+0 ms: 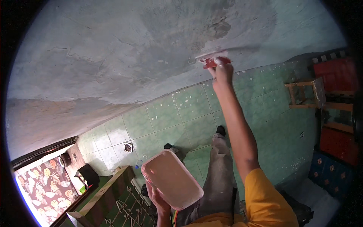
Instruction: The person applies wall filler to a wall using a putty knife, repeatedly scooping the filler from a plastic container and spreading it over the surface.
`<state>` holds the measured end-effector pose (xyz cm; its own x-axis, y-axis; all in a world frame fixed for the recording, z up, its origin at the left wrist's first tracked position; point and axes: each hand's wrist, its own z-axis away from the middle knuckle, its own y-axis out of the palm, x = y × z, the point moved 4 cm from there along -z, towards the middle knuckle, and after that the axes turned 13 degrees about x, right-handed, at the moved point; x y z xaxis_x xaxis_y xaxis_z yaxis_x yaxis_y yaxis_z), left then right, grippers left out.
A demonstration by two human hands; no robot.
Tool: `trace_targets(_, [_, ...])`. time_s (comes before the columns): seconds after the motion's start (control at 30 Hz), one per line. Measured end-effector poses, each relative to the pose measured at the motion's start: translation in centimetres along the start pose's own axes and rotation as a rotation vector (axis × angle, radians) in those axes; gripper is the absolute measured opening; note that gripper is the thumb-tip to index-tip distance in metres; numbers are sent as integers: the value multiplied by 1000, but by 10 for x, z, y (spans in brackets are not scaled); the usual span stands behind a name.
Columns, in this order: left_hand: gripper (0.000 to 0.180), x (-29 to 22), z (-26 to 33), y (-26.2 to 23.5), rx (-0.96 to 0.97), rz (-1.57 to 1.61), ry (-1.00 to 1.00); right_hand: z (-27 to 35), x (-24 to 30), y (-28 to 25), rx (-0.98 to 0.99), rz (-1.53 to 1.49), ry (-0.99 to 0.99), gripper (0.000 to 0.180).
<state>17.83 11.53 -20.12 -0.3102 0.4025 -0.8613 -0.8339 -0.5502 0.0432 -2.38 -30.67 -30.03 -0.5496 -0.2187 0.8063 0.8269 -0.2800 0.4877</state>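
My right hand (223,72) is stretched far out and closed around a red putty spreader (211,62). White paste smears the spreader, and its edge lies against the grey wall (124,49). Around it the wall shows fresh pale putty (213,47) beside darker patches. Close to my body, my left hand (157,196) grips the side of a shallow, pinkish-white plastic tray (172,178). Most of that hand's fingers are hidden beneath the tray. A pale film coats the tray's inside.
Green floor tiles (196,102) carry white spatters along the wall's foot. A wooden stool (302,92) stands at the right near red furniture (336,75). At the lower left are a wooden-railed metal grille (128,204), a black bag (87,176) and a small round dish (128,147).
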Motion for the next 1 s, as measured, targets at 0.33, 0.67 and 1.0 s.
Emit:
trace_targets(0.33, [56, -18, 6, 13, 13, -27, 14, 31, 48, -13, 18, 26, 5, 22])
trace_targets(0.67, [53, -16, 4, -4, -2, -97, 32, 45, 154, 67, 217, 39, -146, 17])
trace_targets(1.0, [53, -8, 3, -2, 20, -64, 77, -8, 49, -22, 9, 67, 37, 19])
